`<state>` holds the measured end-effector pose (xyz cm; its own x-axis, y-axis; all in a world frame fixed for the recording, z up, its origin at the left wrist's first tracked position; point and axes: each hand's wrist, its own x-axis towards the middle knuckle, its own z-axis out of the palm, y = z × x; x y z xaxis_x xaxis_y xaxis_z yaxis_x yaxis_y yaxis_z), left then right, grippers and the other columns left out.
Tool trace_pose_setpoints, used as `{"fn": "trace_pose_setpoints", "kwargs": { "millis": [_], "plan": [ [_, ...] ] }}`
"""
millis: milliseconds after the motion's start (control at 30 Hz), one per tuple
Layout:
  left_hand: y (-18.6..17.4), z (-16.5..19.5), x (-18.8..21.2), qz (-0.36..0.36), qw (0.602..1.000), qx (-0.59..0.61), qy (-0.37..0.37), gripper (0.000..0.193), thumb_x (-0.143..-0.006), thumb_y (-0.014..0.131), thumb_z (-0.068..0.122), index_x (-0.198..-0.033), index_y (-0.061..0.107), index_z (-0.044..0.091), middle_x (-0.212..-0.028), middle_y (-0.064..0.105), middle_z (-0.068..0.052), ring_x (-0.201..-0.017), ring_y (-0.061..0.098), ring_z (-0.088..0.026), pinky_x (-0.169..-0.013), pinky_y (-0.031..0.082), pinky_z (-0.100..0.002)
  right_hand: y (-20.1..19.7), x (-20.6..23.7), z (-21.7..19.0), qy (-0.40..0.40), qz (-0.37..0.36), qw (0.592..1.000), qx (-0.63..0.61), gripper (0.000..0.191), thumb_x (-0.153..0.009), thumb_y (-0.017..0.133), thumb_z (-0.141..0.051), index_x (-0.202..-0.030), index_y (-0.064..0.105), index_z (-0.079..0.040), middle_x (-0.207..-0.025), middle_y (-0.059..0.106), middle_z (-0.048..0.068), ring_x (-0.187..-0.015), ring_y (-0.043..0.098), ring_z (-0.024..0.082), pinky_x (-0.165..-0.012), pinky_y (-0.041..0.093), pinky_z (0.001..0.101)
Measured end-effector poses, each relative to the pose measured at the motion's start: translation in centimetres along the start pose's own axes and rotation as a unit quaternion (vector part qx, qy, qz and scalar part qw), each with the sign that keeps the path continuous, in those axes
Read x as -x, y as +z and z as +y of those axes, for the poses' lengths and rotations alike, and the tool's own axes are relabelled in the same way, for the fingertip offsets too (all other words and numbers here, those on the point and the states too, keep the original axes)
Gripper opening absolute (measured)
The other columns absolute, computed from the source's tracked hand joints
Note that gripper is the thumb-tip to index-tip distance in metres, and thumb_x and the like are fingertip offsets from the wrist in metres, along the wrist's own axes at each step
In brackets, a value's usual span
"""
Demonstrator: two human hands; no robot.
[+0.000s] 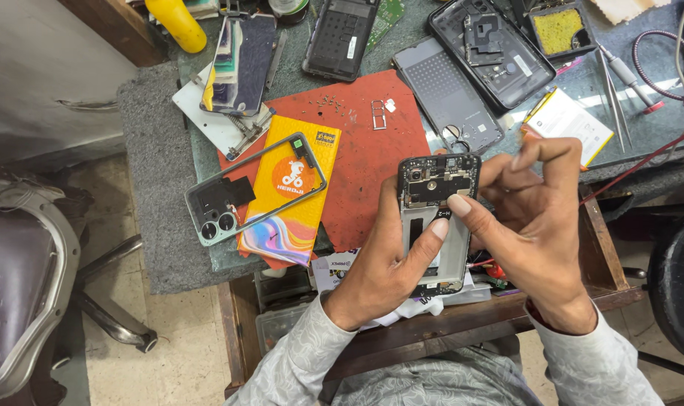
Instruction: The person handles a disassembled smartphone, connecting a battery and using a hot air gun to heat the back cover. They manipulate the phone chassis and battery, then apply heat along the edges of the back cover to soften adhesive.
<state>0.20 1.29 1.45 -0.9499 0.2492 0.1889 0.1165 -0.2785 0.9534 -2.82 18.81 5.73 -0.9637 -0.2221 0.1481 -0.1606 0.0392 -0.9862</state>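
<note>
Just one view here — a head-worn camera looking steeply down at the person's own lap and the near edge of a cluttered workbench point(169, 188). It sits close: the left hand point(383, 267) and right hand point(541, 225) fill the lower middle, with both sleeves running out the bottom edge. The bench stretches away toward the top of the frame, floor and a chair point(26, 286) show at the left — so there's no second view to overlap with.
</note>
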Motion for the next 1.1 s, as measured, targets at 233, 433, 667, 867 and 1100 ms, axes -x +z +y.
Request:
{"fn": "trace_pose_setpoints", "kwargs": {
  "millis": [233,433,667,867,1100],
  "plan": [
    [1.1,-0.7,-1.6,-0.014,0.999,-0.001,-0.032,0.048,-0.110,0.052,0.016,-0.150,0.030,-0.001,-0.143,0.052,-0.017,-0.136,0.054,-0.022,-0.115,0.045,-0.037,-1.4,-1.7,-0.7,-0.004,0.004,0.999,0.043,0.059,-0.092,0.070,0.012,-0.127,0.029,-0.012,-0.102,0.065,0.010,-0.095,0.066,0.013,-0.080,0.054,0.0237],
    [-0.4,-0.3,-0.6,-0.051,0.998,0.035,0.016,0.070,-0.104,0.061,0.009,-0.159,0.019,0.000,-0.149,0.044,-0.016,-0.139,0.044,-0.021,-0.123,0.038,-0.037,-0.3,-1.7,-1.2,0.056,0.024,0.998,-0.002,0.058,-0.092,0.071,0.006,-0.132,0.031,-0.011,-0.099,0.066,0.008,-0.082,0.063,0.008,-0.064,0.046,0.0185],
    [1.6,1.6,-1.5,-0.109,0.971,0.207,-0.043,0.108,-0.092,0.063,-0.002,-0.169,-0.012,0.007,-0.151,0.042,-0.015,-0.133,0.055,-0.024,-0.114,0.050,-0.042,-2.3,-2.3,-1.9,0.121,0.069,0.983,-0.122,0.051,-0.098,0.066,-0.010,-0.142,0.040,-0.009,-0.097,0.065,0.002,-0.064,0.053,0.000,-0.040,0.033,0.0138],
    [2.7,2.1,-2.9,-0.082,0.979,0.177,-0.051,0.087,-0.104,0.052,0.002,-0.167,-0.008,0.007,-0.152,0.044,-0.017,-0.124,0.065,-0.025,-0.108,0.057,-0.041,-4.1,-2.3,-0.2,0.064,0.083,0.987,-0.124,0.041,-0.108,0.063,-0.020,-0.143,0.048,-0.005,-0.096,0.062,0.001,-0.073,0.049,0.001,-0.063,0.041,0.0149],
    [3.4,1.7,-3.2,0.011,0.992,0.117,-0.041,0.055,-0.109,0.053,0.014,-0.154,0.023,0.001,-0.135,0.057,-0.020,-0.113,0.067,-0.025,-0.100,0.058,-0.037,-4.6,-1.6,1.0,-0.005,0.025,0.995,-0.100,0.049,-0.106,0.065,-0.019,-0.146,0.052,0.006,-0.116,0.069,0.008,-0.100,0.062,0.008,-0.085,0.051,0.0222]
  ]
}}
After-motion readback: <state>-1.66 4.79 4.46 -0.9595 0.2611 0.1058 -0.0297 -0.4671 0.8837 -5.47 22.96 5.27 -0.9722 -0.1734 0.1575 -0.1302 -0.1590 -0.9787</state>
